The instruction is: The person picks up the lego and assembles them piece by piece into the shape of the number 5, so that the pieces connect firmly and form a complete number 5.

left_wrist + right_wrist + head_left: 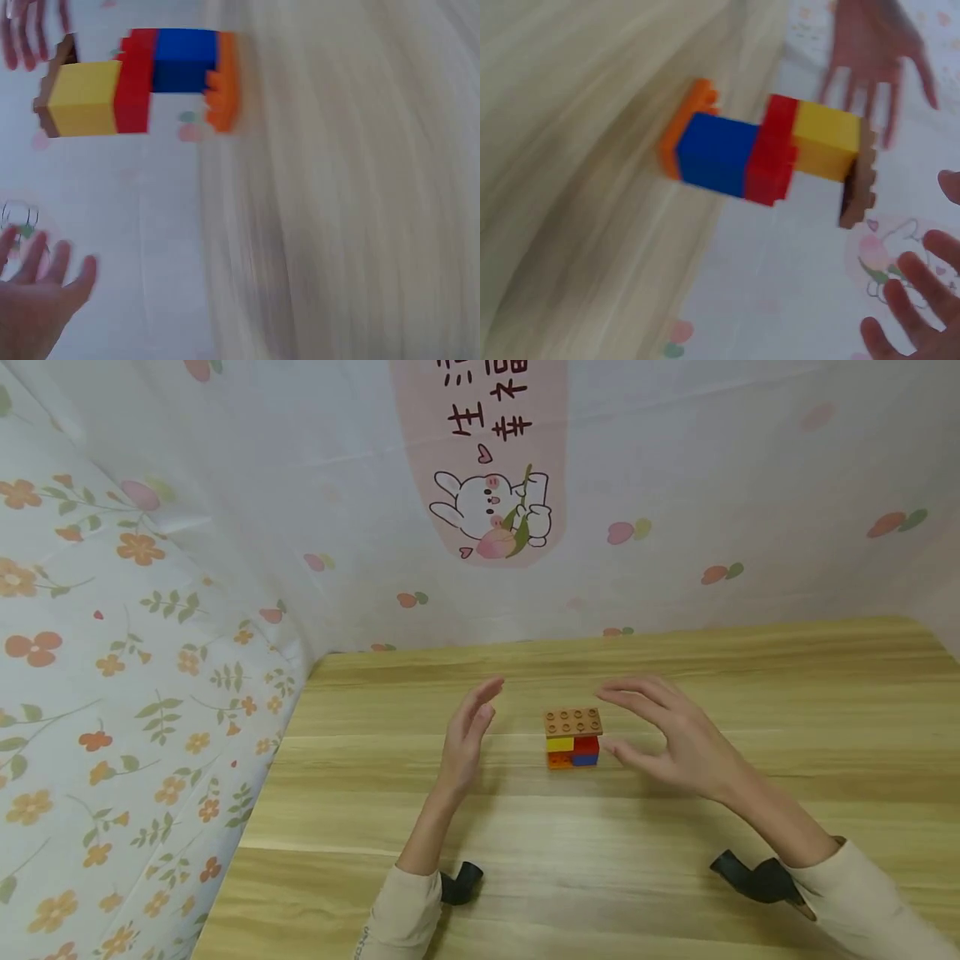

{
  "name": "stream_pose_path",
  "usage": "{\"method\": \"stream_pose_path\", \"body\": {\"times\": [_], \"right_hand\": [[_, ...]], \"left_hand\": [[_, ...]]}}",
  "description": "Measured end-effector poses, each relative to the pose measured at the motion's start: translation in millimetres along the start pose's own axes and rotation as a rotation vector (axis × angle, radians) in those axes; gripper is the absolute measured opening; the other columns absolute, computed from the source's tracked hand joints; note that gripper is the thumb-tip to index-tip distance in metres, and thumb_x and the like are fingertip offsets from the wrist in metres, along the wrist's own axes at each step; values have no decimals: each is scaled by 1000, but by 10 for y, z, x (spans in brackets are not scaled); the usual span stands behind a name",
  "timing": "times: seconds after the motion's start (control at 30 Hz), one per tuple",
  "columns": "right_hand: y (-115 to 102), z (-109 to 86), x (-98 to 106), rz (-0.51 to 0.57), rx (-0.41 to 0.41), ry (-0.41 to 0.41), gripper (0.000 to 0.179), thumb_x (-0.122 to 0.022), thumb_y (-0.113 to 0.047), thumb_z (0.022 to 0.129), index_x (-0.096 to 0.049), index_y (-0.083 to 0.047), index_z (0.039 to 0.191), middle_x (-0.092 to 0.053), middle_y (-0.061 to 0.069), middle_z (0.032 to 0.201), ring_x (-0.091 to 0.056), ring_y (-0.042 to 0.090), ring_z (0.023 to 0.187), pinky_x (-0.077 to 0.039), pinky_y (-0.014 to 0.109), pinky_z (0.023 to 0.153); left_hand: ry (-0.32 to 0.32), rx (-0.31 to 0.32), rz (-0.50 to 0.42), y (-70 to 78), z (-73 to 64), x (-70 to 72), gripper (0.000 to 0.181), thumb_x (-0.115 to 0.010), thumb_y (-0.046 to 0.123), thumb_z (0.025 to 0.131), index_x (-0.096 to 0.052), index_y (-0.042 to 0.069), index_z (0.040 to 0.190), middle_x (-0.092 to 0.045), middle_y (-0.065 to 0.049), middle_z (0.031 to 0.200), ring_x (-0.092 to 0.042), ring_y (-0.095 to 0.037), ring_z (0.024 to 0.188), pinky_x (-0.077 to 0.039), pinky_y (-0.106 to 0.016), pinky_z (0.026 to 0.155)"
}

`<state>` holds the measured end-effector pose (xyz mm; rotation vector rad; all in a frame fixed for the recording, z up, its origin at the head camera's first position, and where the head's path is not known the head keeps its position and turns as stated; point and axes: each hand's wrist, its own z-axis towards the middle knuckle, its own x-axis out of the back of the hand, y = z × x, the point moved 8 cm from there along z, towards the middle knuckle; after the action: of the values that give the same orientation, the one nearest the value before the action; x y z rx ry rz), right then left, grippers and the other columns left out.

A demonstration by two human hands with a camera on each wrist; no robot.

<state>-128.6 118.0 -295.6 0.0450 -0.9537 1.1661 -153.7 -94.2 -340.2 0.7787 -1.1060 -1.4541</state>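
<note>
A small stack of toy building bricks (573,725) stands upright on the wooden table. Its top is a flat brown plate (861,180) with studs. Under that come a yellow brick (85,99), a red brick (135,81) and a blue brick (716,154), with an orange plate (223,82) at the bottom. My left hand (467,739) is held to the left of the stack, apart from it. Close to the stack's right side is my right hand (678,735), fingers bent loosely, thumb and fingers apart. Neither hand holds anything.
The wooden table (360,760) ends at a white printed cloth (660,460) behind it. A flower-patterned cloth (135,693) hangs at the left. Dark straps (757,877) stick out near both sleeves.
</note>
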Motion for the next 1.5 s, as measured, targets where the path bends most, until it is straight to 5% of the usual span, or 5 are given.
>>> {"method": "stream_pose_path", "body": {"times": [0.33,0.7,0.87,1.1,1.5], "right_hand": [[-120,-204,-125,-81,298,-24,56,-52,-39,91,-53,5,125,-50,22,127,-46,39,114,-25,30,105],[54,-448,-373,-124,386,-89,80,-56,-46,88,-28,11,136,-31,34,137,-27,45,128,-15,51,108],[181,-456,-529,-167,371,-172,86,-57,-47,87,-18,7,142,-22,30,143,-20,44,131,-12,56,106],[348,-405,-715,-263,327,-325,104,-83,-32,67,-21,3,144,-19,23,149,-20,34,135,-13,51,108],[504,-341,-746,-244,247,-306,119,-84,-29,64,-4,4,146,-10,18,153,-15,27,138,-13,48,109]], "left_hand": [[-208,-512,721,41,-172,-174,76,-58,48,87,-32,0,140,-26,-17,147,-29,-32,132,-28,-51,103],[-246,-973,1137,-170,-282,-277,123,-76,55,66,3,11,150,-13,-20,151,-20,-32,137,-25,-55,103],[-309,-1004,1283,-366,-233,-353,115,-62,63,75,11,13,148,-2,-14,154,-11,-26,140,-28,-56,98],[-398,-880,1277,-453,-100,-456,119,-64,62,75,14,11,147,4,-5,155,-22,-22,137,-19,-56,104],[-377,-820,1286,-547,-10,-509,120,-58,67,75,18,6,145,12,-7,154,-20,-24,138,-14,-56,106]]}}
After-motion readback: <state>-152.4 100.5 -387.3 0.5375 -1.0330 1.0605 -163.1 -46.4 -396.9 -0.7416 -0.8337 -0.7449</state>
